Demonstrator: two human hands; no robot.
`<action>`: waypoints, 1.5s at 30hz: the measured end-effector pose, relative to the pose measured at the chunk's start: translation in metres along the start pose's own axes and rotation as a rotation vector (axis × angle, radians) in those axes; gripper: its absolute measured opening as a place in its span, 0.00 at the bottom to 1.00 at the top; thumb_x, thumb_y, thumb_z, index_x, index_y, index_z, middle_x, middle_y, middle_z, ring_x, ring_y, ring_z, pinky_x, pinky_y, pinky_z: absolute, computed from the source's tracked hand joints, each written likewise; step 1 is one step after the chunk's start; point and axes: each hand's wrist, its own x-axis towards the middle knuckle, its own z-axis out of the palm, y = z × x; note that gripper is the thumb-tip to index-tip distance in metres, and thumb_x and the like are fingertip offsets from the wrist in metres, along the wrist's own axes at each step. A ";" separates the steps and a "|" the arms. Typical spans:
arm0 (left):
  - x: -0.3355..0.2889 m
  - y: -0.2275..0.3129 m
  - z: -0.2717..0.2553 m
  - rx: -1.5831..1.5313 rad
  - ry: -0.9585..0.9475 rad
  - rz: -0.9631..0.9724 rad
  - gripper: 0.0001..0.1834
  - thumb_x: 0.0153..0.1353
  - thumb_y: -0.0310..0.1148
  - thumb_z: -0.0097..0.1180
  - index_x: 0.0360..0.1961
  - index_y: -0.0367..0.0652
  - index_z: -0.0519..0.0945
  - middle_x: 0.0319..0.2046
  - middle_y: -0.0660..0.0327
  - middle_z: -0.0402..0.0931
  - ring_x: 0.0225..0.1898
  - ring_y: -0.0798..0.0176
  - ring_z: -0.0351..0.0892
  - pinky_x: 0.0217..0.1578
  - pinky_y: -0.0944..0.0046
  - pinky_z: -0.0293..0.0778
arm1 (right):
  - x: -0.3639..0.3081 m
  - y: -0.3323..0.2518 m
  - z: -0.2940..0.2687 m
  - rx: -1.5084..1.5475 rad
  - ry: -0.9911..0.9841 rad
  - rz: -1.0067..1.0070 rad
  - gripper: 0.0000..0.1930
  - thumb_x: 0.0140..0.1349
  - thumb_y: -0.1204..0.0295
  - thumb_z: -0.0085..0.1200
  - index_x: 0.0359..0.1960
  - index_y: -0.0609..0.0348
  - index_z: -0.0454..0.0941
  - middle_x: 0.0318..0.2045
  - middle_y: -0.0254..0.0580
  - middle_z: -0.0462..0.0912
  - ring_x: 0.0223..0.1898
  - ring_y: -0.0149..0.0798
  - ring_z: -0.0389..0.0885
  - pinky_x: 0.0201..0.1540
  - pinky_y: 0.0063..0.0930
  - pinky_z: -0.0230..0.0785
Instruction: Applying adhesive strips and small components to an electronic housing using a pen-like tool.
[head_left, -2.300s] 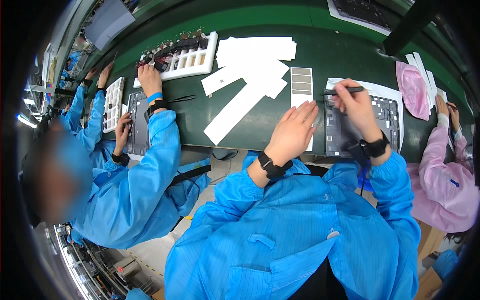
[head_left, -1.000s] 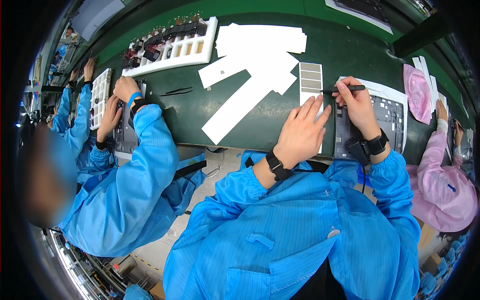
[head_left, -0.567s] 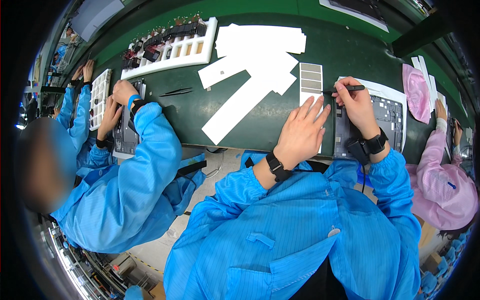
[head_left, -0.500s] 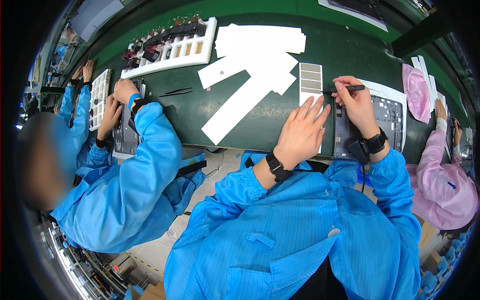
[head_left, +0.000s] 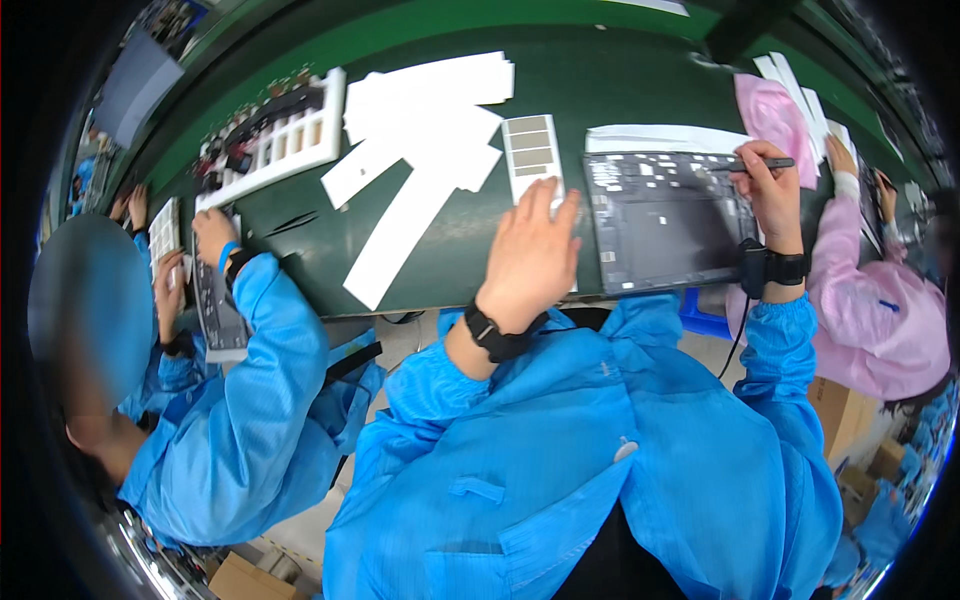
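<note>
My left hand [head_left: 530, 245] lies open, its fingertips resting on the lower part of a white sheet [head_left: 531, 150] that carries a column of grey rectangular stickers. In my right hand [head_left: 774, 205] is a pair of black tweezers [head_left: 778, 162], its tip pointing left over the upper right of a dark panel [head_left: 672, 235]. That flat laptop-like part has many small white pieces along its upper area. Whether the tweezers' tip holds anything is too small to tell. A white paper [head_left: 650, 138] shows behind the panel's far edge.
White paper strips [head_left: 400, 225] overlap left of the sheet. Another pair of tweezers [head_left: 293, 223] and a white foam tray [head_left: 330, 130] of dark parts lie further left. A co-worker in blue [head_left: 230, 420] sits left; one in pink [head_left: 870, 300] sits right, near pink cloth [head_left: 775, 125].
My right hand has carried the tweezers from beside the stickers to the right, over the dark panel, which is now more exposed. My left hand stays on the sheet; the whole view has shifted.
</note>
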 end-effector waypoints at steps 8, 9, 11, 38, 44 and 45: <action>0.074 0.113 0.009 0.098 -0.084 0.292 0.09 0.52 0.27 0.52 0.34 0.37 0.78 0.38 0.53 0.75 0.45 0.53 0.75 0.43 0.57 0.73 | -0.007 0.039 -0.100 -0.127 0.140 0.107 0.08 0.67 0.69 0.55 0.40 0.62 0.78 0.24 0.33 0.79 0.23 0.22 0.73 0.27 0.14 0.63; 0.084 0.127 0.019 0.115 -0.091 0.310 0.09 0.52 0.27 0.52 0.34 0.37 0.78 0.38 0.53 0.75 0.45 0.53 0.75 0.43 0.57 0.73 | -0.008 0.038 -0.100 -0.142 0.086 0.092 0.08 0.67 0.69 0.54 0.40 0.61 0.78 0.25 0.32 0.79 0.24 0.22 0.74 0.28 0.14 0.64; 0.101 0.143 0.043 0.066 -0.156 0.348 0.10 0.53 0.27 0.53 0.37 0.37 0.79 0.40 0.52 0.74 0.48 0.54 0.75 0.46 0.57 0.74 | -0.006 0.039 -0.101 -0.186 0.029 0.075 0.09 0.67 0.67 0.55 0.40 0.60 0.78 0.24 0.30 0.79 0.24 0.21 0.74 0.29 0.14 0.65; 0.133 0.158 0.105 0.222 -0.090 0.484 0.25 0.57 0.35 0.56 0.54 0.32 0.74 0.45 0.54 0.73 0.49 0.55 0.74 0.42 0.59 0.76 | -0.019 -0.001 -0.079 -0.497 -0.001 -0.087 0.09 0.65 0.71 0.53 0.36 0.68 0.77 0.23 0.40 0.78 0.25 0.30 0.78 0.31 0.25 0.69; 0.142 0.164 0.121 0.257 -0.117 0.475 0.28 0.58 0.44 0.58 0.53 0.33 0.75 0.45 0.57 0.71 0.49 0.57 0.71 0.42 0.59 0.71 | -0.016 0.013 -0.091 -0.502 0.044 -0.063 0.10 0.67 0.69 0.52 0.35 0.67 0.77 0.24 0.38 0.78 0.26 0.29 0.78 0.30 0.25 0.69; 0.142 0.162 0.121 0.269 -0.106 0.476 0.28 0.58 0.45 0.58 0.53 0.34 0.75 0.45 0.57 0.71 0.48 0.57 0.70 0.43 0.58 0.70 | -0.016 0.013 -0.090 -0.503 0.026 -0.072 0.10 0.67 0.69 0.52 0.35 0.67 0.77 0.24 0.38 0.78 0.26 0.29 0.78 0.30 0.25 0.69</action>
